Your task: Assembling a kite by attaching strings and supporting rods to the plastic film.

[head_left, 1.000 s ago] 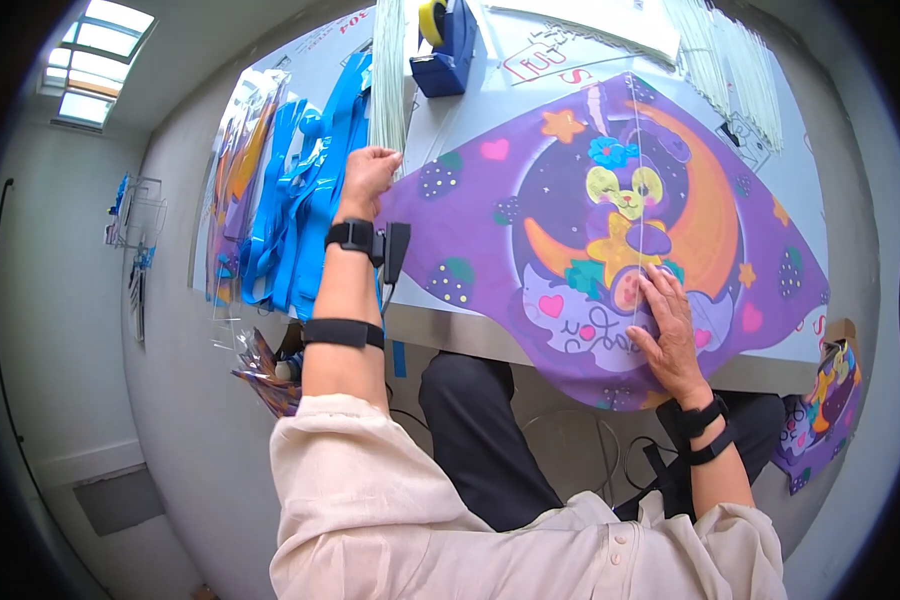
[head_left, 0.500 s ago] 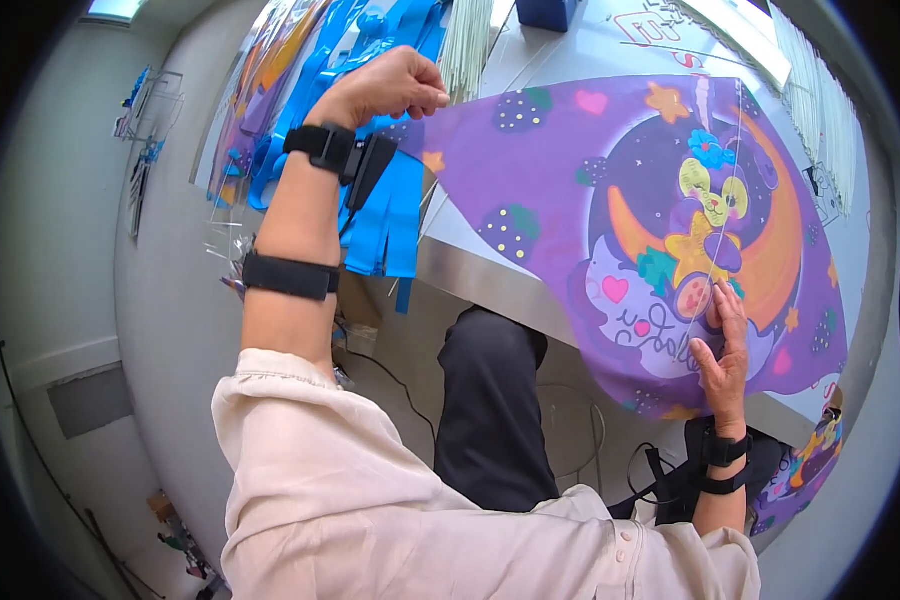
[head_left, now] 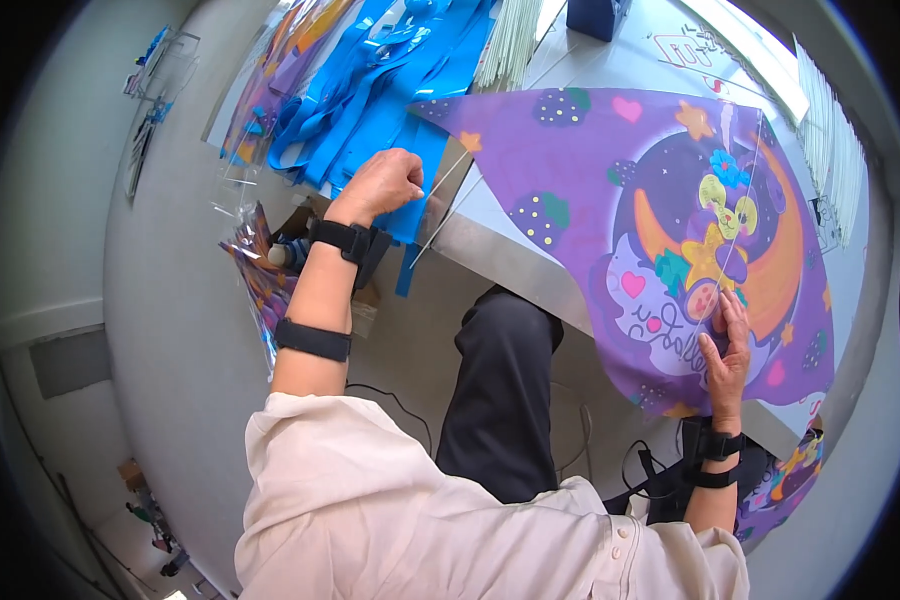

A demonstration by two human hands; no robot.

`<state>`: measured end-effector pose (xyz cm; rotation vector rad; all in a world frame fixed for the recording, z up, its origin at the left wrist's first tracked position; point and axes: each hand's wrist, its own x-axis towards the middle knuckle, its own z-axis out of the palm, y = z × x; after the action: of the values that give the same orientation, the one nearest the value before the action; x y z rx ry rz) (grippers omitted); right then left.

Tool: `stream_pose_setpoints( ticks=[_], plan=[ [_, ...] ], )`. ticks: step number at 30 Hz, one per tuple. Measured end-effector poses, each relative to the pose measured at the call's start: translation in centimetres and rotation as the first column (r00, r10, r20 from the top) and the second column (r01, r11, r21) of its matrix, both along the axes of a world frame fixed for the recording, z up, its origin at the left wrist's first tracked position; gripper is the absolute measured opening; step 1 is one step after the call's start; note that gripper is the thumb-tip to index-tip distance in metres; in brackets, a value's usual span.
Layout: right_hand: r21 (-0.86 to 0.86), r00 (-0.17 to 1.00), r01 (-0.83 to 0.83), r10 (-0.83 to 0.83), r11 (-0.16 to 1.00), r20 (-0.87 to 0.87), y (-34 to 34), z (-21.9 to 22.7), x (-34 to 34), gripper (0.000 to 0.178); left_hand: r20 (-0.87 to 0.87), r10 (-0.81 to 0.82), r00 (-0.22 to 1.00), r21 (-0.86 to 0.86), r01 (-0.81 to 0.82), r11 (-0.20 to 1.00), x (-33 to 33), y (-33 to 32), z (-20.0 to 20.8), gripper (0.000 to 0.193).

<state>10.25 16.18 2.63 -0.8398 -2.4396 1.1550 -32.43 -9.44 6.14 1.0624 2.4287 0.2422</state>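
Purple kite-shaped printed sheet of thin fabric or film (head_left: 660,205): spread on the white tabletop with a metal edge (head_left: 635,72), mostly right of centre. Its lower part overhangs the near edge; its left tip lies over the heap of glossy flat blue plastic strips (head_left: 370,110). Print shows a cartoon animal, orange moon, stars, hearts. Thin pale line runs down its middle.

Right hand (head_left: 727,352): open, fingers extended and close together, laid on the lower part of the sheet beside that line; not grasping. Left hand (head_left: 378,187): fingers curled in, nearly a fist, over the near part of the blue strips, apart from the sheet; can't tell if anything is pinched or touched.

Thin pale sticks (head_left: 447,222) near the left hand, slanting past the table edge. Bundle of thin pale rods (head_left: 510,45) by the strips; dark-blue block-shaped object (head_left: 597,18) at far edge, partly cut off.
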Motion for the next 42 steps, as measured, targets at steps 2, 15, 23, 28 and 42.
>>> stream_pose_setpoints(
  ticks=[2,15,23,28,42],
  plan=[
    [0.015,1.000,-0.003,0.003,1.000,-0.006,0.1,-0.2,0.0,0.055,-0.060,0.005,0.998,0.010,-0.004,1.000,-1.1,-0.7,-0.2,0.013],
    [-0.023,0.995,0.101,-0.102,0.995,-0.002,-0.5,1.1,-0.5,0.059,0.186,0.075,0.980,0.716,-0.187,0.672,-4.3,15.2,1.7,0.014],
    [-0.041,0.992,0.127,-0.128,0.991,-0.023,-0.3,0.8,-0.4,0.056,0.282,0.309,0.908,0.517,-0.415,0.748,-8.2,31.1,2.1,0.023],
    [-0.083,0.989,0.128,-0.133,0.988,-0.069,-0.2,0.9,-0.8,0.056,0.219,0.315,0.923,0.590,-0.383,0.711,-10.8,32.2,1.3,0.013],
    [-0.088,0.992,0.102,-0.108,0.991,-0.062,-0.6,0.9,-0.6,0.057,0.765,0.271,0.585,0.307,-0.699,0.646,-11.0,29.9,4.5,0.010]
  ],
)
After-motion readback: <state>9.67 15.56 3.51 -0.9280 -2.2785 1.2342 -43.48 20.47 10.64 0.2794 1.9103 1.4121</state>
